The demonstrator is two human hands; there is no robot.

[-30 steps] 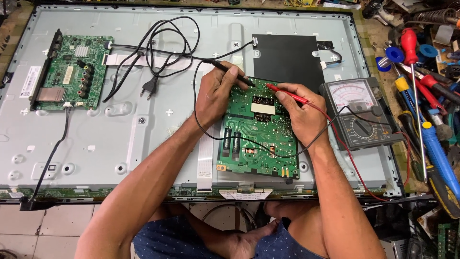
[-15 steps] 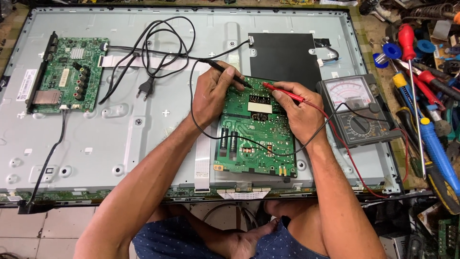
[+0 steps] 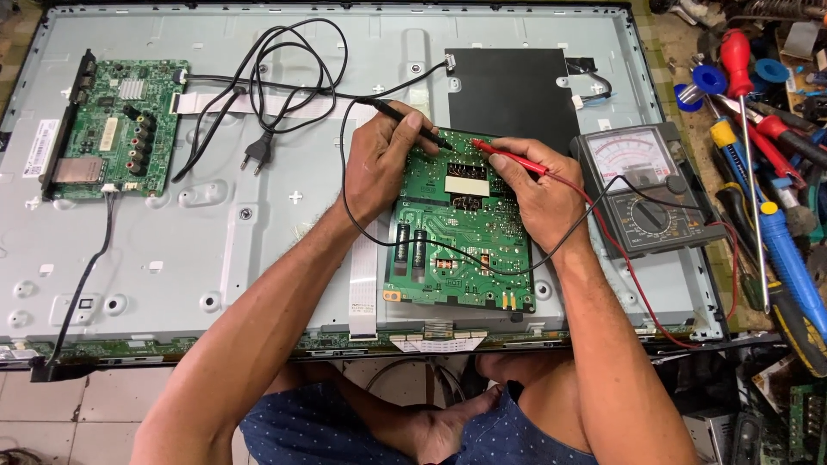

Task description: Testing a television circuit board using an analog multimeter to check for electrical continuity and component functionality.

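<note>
A green circuit board (image 3: 461, 250) lies on the metal back of a flat television panel (image 3: 258, 250). My left hand (image 3: 383, 159) grips a black test probe (image 3: 413, 125) whose tip touches the board's upper edge. Gripped in my right hand (image 3: 538, 194) is a red test probe (image 3: 508, 159), its tip on the same upper part of the board, close to the black one. Both probe leads run to an analogue multimeter (image 3: 642, 189) just right of my right hand.
A second green board (image 3: 116, 129) sits at the panel's far left. A black power cord with plug (image 3: 258, 151) coils at top centre, beside a black sheet (image 3: 508, 95). Screwdrivers and tools (image 3: 767, 172) crowd the right side. White tiled floor (image 3: 95, 413) shows below.
The view has shifted slightly, so the panel sits lower and further left in frame. Both hands keep the probes on the board's upper part, hardly moved.
</note>
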